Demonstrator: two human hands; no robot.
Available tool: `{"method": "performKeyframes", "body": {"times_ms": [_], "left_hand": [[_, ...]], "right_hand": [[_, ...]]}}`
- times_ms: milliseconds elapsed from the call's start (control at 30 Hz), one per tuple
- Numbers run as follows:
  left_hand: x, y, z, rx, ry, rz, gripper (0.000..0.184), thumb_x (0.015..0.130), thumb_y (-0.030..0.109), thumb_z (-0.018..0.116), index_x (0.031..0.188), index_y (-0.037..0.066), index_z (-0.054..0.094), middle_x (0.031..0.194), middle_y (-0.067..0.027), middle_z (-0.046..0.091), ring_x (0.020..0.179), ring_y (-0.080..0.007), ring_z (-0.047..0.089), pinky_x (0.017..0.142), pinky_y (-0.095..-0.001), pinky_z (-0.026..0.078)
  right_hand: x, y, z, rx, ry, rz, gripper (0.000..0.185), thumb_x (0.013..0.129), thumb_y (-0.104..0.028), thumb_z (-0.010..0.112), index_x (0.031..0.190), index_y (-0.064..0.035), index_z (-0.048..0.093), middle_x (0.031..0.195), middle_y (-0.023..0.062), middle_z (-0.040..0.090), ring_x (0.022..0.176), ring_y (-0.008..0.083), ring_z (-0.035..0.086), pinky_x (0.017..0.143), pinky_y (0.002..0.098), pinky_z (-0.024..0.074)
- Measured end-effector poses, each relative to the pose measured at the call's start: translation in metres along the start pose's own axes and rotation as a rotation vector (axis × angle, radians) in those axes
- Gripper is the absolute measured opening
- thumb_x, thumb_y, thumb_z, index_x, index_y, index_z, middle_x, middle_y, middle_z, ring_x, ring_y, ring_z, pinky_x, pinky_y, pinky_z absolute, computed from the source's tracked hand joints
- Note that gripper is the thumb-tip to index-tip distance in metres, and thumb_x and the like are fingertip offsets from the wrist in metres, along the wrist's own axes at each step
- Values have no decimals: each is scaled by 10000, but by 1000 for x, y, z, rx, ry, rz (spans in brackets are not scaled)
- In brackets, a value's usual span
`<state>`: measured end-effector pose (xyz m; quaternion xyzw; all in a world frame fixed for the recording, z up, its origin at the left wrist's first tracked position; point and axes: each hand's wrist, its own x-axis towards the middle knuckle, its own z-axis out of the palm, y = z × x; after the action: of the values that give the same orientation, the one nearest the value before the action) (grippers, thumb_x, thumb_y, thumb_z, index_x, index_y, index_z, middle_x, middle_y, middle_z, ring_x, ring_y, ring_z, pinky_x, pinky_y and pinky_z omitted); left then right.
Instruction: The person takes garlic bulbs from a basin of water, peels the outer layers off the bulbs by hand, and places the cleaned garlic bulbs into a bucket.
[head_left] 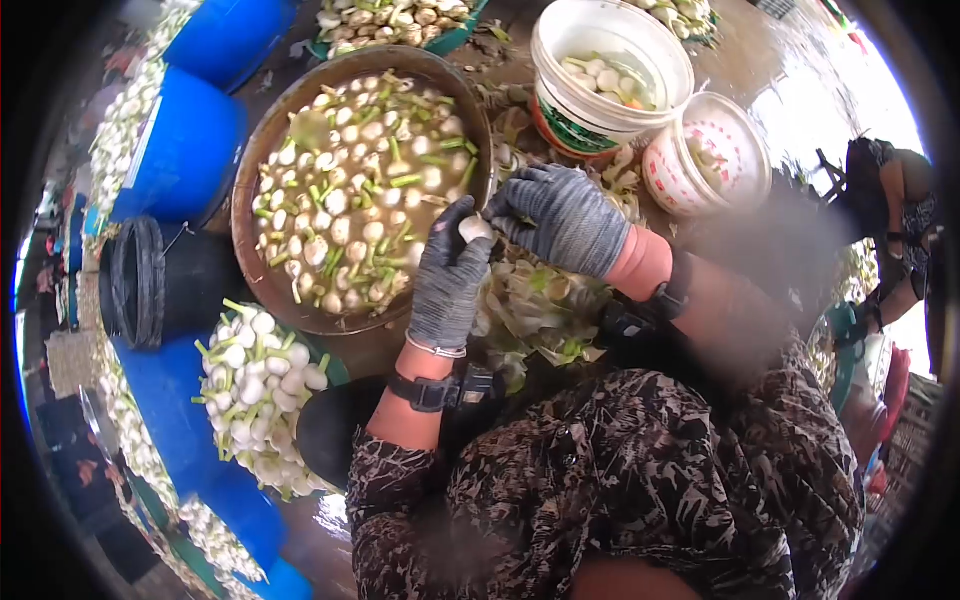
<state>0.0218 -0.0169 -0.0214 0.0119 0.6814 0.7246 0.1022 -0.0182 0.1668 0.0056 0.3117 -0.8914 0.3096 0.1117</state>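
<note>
A white garlic bulb sits between the thumb and fingers of my left hand, near the rim of the wide basin. My right hand is closed close beside that bulb, its fingertips drawn together. Anything inside its grip is hidden. Both hands wear grey knitted gloves. The large round basin holds murky water with many floating bulbs and cut green stems. Beneath my hands lies a heap of pale husks and leaves.
A white bucket with water and peeled bulbs stands beyond my right hand, beside a smaller white tub. Left of me are a heap of trimmed bulbs, a black bucket and blue barrels. Another person is at far right.
</note>
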Motion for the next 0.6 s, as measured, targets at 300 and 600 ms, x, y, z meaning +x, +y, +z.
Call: {"method": "performKeyframes", "body": {"times_ms": [300, 600], "left_hand": [[6, -3, 1, 28, -130, -21, 519, 943, 226, 611, 1368, -12, 432, 1283, -104, 542, 1132, -174, 545, 997, -308, 431], [15, 4, 16, 186, -61, 106, 494, 868, -5, 635, 1326, 0, 450, 1221, -116, 560, 1085, -169, 564, 967, -308, 458]], "right_hand": [[-4, 14, -10, 358, -43, 323, 213, 851, -244, 664, 904, -40, 640, 768, 170, 656, 722, 355, 639, 665, 407, 512], [-8, 1, -30, 418, 58, 282, 222, 857, -162, 706, 1018, -19, 653, 882, 125, 681, 788, 255, 658, 726, 345, 528]]}}
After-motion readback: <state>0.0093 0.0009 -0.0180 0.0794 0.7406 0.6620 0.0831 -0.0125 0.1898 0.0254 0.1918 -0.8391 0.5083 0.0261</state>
